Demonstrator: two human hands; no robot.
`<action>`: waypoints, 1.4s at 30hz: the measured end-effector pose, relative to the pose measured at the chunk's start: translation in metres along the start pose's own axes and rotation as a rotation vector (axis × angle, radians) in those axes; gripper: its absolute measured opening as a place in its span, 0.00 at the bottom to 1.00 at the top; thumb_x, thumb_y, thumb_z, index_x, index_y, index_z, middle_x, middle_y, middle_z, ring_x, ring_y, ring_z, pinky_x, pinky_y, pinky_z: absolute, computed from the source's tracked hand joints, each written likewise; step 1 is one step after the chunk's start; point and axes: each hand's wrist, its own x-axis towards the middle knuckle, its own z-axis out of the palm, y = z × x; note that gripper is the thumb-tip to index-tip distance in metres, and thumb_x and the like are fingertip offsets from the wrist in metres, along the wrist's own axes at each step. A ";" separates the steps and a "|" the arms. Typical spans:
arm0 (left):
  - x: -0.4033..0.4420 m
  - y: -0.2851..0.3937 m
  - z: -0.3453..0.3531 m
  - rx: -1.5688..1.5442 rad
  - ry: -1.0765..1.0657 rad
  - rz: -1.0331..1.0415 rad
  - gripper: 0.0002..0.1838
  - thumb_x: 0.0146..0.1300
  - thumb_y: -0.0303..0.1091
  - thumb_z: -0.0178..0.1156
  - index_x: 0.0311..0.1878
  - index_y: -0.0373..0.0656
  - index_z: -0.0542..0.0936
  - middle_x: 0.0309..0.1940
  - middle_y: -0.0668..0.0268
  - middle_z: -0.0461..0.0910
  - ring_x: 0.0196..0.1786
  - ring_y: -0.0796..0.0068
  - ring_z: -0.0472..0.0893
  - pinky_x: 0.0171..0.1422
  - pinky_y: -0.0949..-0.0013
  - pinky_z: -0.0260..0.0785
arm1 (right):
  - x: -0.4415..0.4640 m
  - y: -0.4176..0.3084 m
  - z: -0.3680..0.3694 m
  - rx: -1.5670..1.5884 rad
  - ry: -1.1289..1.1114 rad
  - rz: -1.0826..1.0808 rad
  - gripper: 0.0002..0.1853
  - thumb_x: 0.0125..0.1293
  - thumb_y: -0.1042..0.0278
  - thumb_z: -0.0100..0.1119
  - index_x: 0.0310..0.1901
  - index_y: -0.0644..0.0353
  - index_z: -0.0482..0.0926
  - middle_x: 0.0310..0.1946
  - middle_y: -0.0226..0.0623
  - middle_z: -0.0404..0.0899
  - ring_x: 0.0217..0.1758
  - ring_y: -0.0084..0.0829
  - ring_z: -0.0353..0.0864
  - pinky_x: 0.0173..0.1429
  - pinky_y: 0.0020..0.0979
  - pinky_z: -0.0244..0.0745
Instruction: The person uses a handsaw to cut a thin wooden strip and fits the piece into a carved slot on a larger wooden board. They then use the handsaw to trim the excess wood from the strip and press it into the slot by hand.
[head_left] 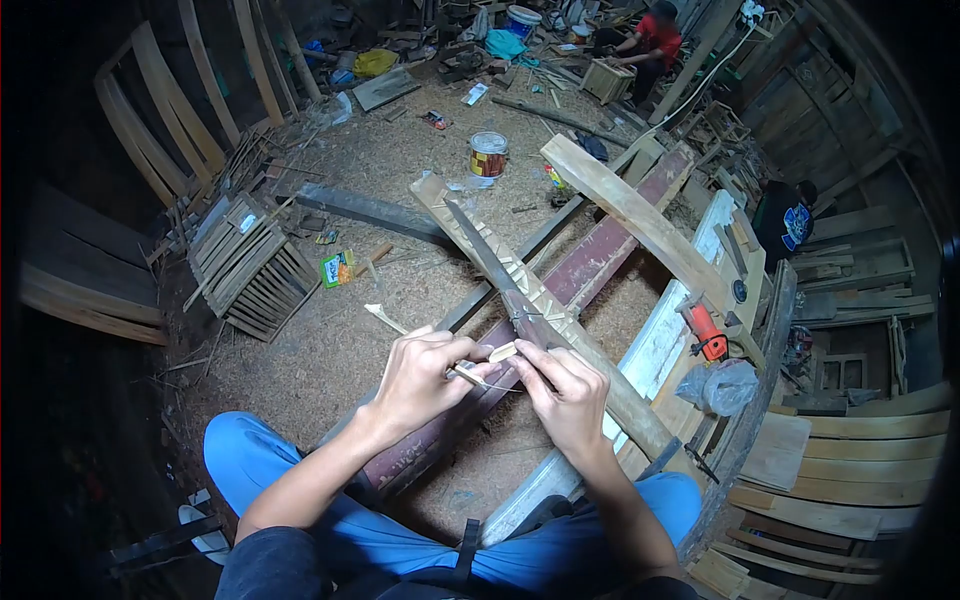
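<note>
Between my two hands is a small, flat, pale piece of wood point(503, 352) with a darker oval area on its face. My left hand point(420, 375) pinches its left end between thumb and fingers. A thin, light stick-like thing point(385, 319) sticks out beyond that hand, and a thin strip point(478, 379) shows below its fingers; I cannot tell whether they are one object. My right hand point(565, 392) is closed on the piece's other end. Just beyond my fingers lies a long wooden beam point(590, 352) with a dark narrow bar point(480, 240) along it.
A worn reddish beam point(600, 265) crosses beneath. To the right are an orange power tool point(706, 333), a plastic bag point(722, 387) and a pale plank point(630, 205). A paint can point(488, 155) and slatted crate point(255, 275) stand on the littered floor. A person in red point(657, 42) sits far back.
</note>
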 end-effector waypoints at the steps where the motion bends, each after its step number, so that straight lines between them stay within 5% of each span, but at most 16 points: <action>1: 0.000 -0.001 0.000 -0.001 -0.001 -0.001 0.09 0.58 0.38 0.77 0.37 0.44 0.90 0.22 0.64 0.81 0.25 0.65 0.79 0.35 0.62 0.68 | 0.000 0.000 0.002 0.046 0.019 0.012 0.16 0.58 0.69 0.77 0.48 0.57 0.90 0.25 0.37 0.80 0.26 0.37 0.79 0.33 0.37 0.73; 9: 0.001 -0.003 0.001 -0.118 -0.077 -0.074 0.10 0.63 0.34 0.73 0.43 0.40 0.89 0.33 0.58 0.88 0.28 0.65 0.83 0.37 0.63 0.73 | 0.002 0.001 -0.001 0.029 -0.048 0.039 0.12 0.59 0.70 0.76 0.45 0.56 0.90 0.26 0.38 0.81 0.27 0.38 0.81 0.33 0.37 0.73; 15: -0.002 -0.002 0.007 -0.210 -0.179 -0.263 0.09 0.66 0.32 0.69 0.44 0.37 0.88 0.32 0.55 0.88 0.29 0.65 0.84 0.39 0.63 0.75 | 0.002 0.002 -0.002 0.037 -0.044 0.046 0.10 0.60 0.71 0.75 0.44 0.56 0.90 0.27 0.38 0.81 0.27 0.38 0.81 0.33 0.38 0.73; 25: -0.014 -0.014 0.012 -0.143 -0.212 -0.296 0.10 0.67 0.33 0.66 0.43 0.35 0.87 0.28 0.55 0.86 0.25 0.72 0.81 0.32 0.65 0.72 | -0.002 0.000 0.017 0.088 -0.049 0.082 0.12 0.61 0.71 0.74 0.47 0.56 0.90 0.27 0.39 0.82 0.29 0.39 0.83 0.36 0.37 0.76; 27: -0.012 -0.008 0.009 -0.275 -0.242 -0.472 0.13 0.59 0.28 0.61 0.46 0.36 0.86 0.29 0.51 0.86 0.29 0.62 0.85 0.37 0.61 0.75 | -0.002 -0.001 0.015 0.083 -0.045 0.101 0.12 0.61 0.70 0.74 0.48 0.56 0.90 0.28 0.39 0.83 0.30 0.39 0.83 0.37 0.37 0.76; 28: -0.012 -0.006 0.009 -0.277 -0.242 -0.472 0.13 0.59 0.28 0.61 0.46 0.36 0.86 0.29 0.51 0.86 0.29 0.62 0.85 0.37 0.61 0.75 | -0.002 -0.003 0.013 0.080 -0.041 0.120 0.13 0.61 0.70 0.74 0.48 0.56 0.90 0.29 0.40 0.84 0.31 0.39 0.84 0.37 0.37 0.77; 30: -0.009 -0.003 0.008 -0.339 -0.198 -0.447 0.09 0.68 0.32 0.66 0.44 0.35 0.87 0.29 0.60 0.87 0.30 0.80 0.83 0.34 0.70 0.73 | -0.002 -0.005 0.008 0.034 -0.074 0.146 0.13 0.61 0.69 0.74 0.48 0.57 0.90 0.31 0.40 0.85 0.32 0.39 0.85 0.38 0.36 0.77; 34: -0.010 -0.003 0.012 -0.395 -0.162 -0.415 0.09 0.68 0.30 0.66 0.47 0.36 0.86 0.30 0.60 0.88 0.33 0.80 0.85 0.37 0.71 0.74 | 0.000 -0.013 0.003 -0.015 -0.123 0.217 0.13 0.62 0.68 0.75 0.48 0.60 0.90 0.35 0.42 0.87 0.35 0.38 0.88 0.40 0.34 0.79; 37: -0.008 0.001 0.013 -0.433 -0.161 -0.404 0.09 0.68 0.30 0.67 0.48 0.37 0.86 0.34 0.60 0.89 0.38 0.76 0.86 0.40 0.70 0.75 | 0.000 -0.009 0.003 0.198 -0.052 0.234 0.13 0.65 0.66 0.73 0.49 0.58 0.89 0.34 0.42 0.85 0.34 0.43 0.85 0.39 0.39 0.79; 40: -0.008 -0.001 0.011 -0.208 -0.097 -0.180 0.11 0.69 0.32 0.68 0.49 0.37 0.86 0.37 0.59 0.89 0.42 0.68 0.87 0.47 0.65 0.78 | -0.001 -0.015 0.000 0.317 -0.030 0.234 0.12 0.65 0.68 0.72 0.48 0.61 0.88 0.35 0.43 0.87 0.35 0.42 0.87 0.40 0.37 0.80; 42: -0.006 0.001 0.009 -0.262 -0.144 -0.112 0.17 0.69 0.35 0.69 0.56 0.39 0.83 0.48 0.57 0.87 0.50 0.61 0.86 0.54 0.61 0.78 | -0.002 -0.016 -0.003 0.315 -0.013 0.228 0.11 0.65 0.69 0.72 0.48 0.61 0.88 0.36 0.43 0.87 0.35 0.41 0.88 0.40 0.36 0.80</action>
